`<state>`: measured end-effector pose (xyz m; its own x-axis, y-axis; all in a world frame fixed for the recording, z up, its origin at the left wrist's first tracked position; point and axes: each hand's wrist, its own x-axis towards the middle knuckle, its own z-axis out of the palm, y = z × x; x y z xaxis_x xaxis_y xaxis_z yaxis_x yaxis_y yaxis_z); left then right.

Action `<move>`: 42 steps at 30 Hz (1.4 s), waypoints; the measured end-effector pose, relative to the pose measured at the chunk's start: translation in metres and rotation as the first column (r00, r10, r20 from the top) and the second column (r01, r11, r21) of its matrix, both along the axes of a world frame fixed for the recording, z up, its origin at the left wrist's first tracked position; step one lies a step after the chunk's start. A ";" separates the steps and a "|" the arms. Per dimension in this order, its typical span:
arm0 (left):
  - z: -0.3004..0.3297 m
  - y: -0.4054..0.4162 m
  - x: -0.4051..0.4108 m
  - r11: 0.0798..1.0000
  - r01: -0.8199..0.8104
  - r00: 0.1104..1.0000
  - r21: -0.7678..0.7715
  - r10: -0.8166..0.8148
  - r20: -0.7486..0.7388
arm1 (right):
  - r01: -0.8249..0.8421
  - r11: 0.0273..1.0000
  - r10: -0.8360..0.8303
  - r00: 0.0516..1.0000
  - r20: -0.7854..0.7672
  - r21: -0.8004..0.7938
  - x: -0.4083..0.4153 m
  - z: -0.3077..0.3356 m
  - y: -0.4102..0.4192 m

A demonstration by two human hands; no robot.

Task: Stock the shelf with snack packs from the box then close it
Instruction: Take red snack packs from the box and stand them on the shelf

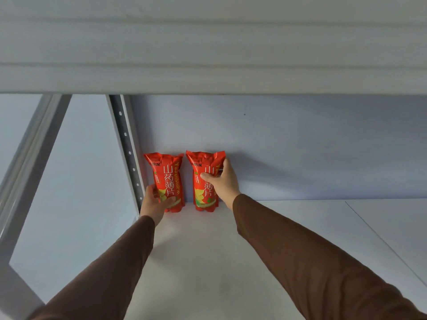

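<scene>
Red foil snack packs, two, upright side by side at the back of the white shelf board [208, 250], against the wall. Left pack [169, 181]: your left hand [155, 204] grips its lower end, thumb across the front, beside the perforated grey upright [128, 148]. Right pack [204, 181]: your right hand [223, 182] grips its right edge at mid-height. Both printed with white Chinese characters, "CRISPY" and yellow chips.

A pale blue-grey wall [300, 146] fills the middle of the frame; a perforated grey metal upright [126, 144] stands left of centre.
</scene>
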<state>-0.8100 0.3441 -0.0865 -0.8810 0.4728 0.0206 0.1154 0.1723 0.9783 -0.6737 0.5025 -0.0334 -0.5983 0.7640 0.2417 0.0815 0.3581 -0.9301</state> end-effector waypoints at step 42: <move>0.013 0.071 0.216 0.819 0.214 0.441 -0.532 -0.567 -0.696 | 0.074 0.807 -0.449 0.722 0.527 0.586 0.295 -0.035 0.014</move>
<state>-0.5935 0.4149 -0.0740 -0.2696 0.8886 0.3711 0.9404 0.1600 0.3000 -0.3788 0.5168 -0.0681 -0.5418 0.7922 0.2808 0.7255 0.6095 -0.3196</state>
